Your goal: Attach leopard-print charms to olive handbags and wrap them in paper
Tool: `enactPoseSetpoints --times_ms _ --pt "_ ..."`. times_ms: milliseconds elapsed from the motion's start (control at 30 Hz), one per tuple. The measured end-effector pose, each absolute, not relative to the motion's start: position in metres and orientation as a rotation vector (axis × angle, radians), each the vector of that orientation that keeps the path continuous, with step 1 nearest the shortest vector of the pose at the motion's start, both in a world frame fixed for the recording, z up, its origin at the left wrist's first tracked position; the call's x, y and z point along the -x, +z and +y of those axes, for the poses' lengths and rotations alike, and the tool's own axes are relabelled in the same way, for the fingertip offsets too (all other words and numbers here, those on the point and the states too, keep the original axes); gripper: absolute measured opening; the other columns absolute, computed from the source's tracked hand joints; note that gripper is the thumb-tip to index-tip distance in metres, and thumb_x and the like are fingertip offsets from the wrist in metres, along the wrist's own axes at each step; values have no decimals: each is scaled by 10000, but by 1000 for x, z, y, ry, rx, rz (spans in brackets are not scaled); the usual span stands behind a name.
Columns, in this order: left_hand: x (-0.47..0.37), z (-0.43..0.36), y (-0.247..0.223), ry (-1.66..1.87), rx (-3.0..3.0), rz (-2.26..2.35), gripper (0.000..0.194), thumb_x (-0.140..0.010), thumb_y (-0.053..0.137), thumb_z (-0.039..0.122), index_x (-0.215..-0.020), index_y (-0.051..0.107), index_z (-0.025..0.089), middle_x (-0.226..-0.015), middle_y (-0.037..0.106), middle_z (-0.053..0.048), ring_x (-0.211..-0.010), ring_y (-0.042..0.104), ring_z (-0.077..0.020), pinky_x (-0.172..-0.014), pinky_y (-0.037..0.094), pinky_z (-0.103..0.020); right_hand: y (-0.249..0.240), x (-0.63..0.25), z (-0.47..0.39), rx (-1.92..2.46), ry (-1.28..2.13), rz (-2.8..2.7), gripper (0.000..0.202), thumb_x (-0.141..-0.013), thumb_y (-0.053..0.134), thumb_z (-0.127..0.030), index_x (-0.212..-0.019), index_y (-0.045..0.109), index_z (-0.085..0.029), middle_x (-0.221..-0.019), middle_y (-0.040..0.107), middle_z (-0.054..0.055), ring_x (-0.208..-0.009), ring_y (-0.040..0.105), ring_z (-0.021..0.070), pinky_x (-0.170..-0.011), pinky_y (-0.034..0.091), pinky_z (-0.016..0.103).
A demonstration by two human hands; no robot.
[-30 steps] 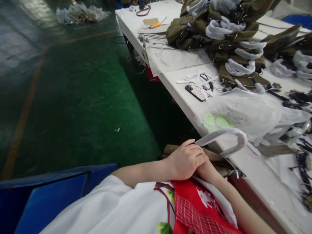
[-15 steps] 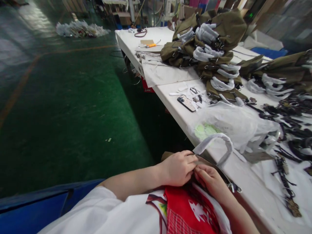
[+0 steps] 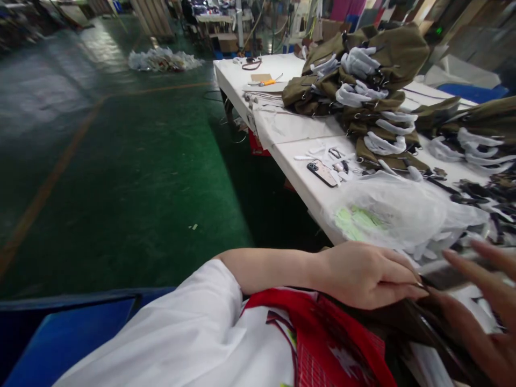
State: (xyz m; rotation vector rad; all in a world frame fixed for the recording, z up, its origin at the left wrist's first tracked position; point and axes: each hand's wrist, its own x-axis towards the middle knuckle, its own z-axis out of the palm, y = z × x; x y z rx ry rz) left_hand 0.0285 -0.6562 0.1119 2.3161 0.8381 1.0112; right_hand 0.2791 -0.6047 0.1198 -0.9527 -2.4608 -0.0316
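In the head view my left hand (image 3: 374, 277) is closed, thumb and fingers pinching the upper edge of an olive-brown bag (image 3: 403, 322) on my lap. Much of that bag lies under my hands and past the lower edge of the picture. A pale wrapped handle (image 3: 431, 363) shows on it. My right hand (image 3: 484, 301) is at the right edge, fingers spread and smeared by motion. Its lower part is beside the bag's edge; whether it touches the bag I cannot tell.
Olive bags with wrapped handles (image 3: 363, 91) are piled on the white table (image 3: 298, 129). Nearer lie a phone (image 3: 321, 173), a clear plastic bag (image 3: 407, 207) with pale green pieces, and dark straps (image 3: 484, 196). An orange-handled tool (image 3: 266, 83) is farther back. Blue panels (image 3: 76, 338) flank me at left.
My left hand has moved right along the bag's edge. My right hand has left the left one, moved right and spread its fingers. The view has shifted, and the bag sits farther right.
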Motion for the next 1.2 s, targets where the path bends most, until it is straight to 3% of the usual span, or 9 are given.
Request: enactPoseSetpoints --times_ms 133,267,367,467,633,767,967,1067,1200 --pt "-49 -656 102 963 -2198 652 190 -937 497 169 -905 676 115 -1050 700 -96 -1020 644 -142 -964 467 -173 109 -295 -626 1079 568 -2677 403 -958 400 -473 -1284 579 -317 -1220 652 118 -1091 614 280 -897 473 437" --pt "-80 -659 43 839 -2067 782 268 -948 448 188 -842 692 151 -944 708 -73 -914 660 -161 -866 525 -244 55 -289 -662 1358 1207 -2506 424 -1020 257 -378 -1131 641 -236 -1047 707 73 -921 649 204 -812 485 320" --pt "-100 -657 -6 846 -2068 987 266 -951 437 202 -903 697 178 -990 708 -62 -978 640 -179 -916 512 -292 1 -292 -661 1561 1187 -2292 452 -1024 262 -339 -937 675 -179 -895 717 64 -809 639 183 -748 449 280" --pt "-110 -651 -30 941 -2173 1157 257 -952 439 240 -949 688 177 -1060 683 -85 -1025 621 -204 -945 499 -329 -28 -302 -653 1631 1021 -2198 396 -1016 323 -346 -941 679 -187 -896 721 47 -803 629 167 -706 409 251" --pt "-136 -632 -13 914 -2309 1145 266 -957 431 288 -915 674 188 -1021 674 -69 -938 637 -186 -891 503 -295 -18 -328 -640 1767 946 -2180 485 -1017 297 -416 -954 721 -188 -908 744 73 -810 648 184 -693 392 254" --pt "-172 -604 -1 669 -2282 1101 312 -961 381 277 -843 658 193 -945 675 -55 -882 637 -182 -842 494 -293 -13 -358 -627 1879 1010 -2199 555 -1015 264 -443 -941 741 -169 -933 749 109 -841 659 215 -713 408 269" --pt "-206 -596 -29 209 -2226 1032 318 -925 421 250 -734 670 197 -799 692 -53 -776 634 -198 -739 488 -307 -37 -373 -646 2022 1060 -2245 547 -998 294 -442 -873 746 -161 -895 748 120 -842 674 234 -715 428 289" --pt "-206 -606 -39 287 -2175 1055 303 -927 425 241 -794 694 201 -884 702 -55 -836 640 -188 -790 492 -298 -42 -369 -658 2123 1064 -2181 531 -998 296 -427 -863 733 -156 -869 742 128 -818 676 238 -688 431 301" --pt "-197 -606 -40 460 -2144 1118 292 -926 434 262 -812 698 211 -986 684 -51 -893 635 -175 -854 493 -296 -29 -370 -656 1983 865 -2136 334 -963 431 -382 -993 697 -182 -950 729 102 -876 656 229 -755 441 305"
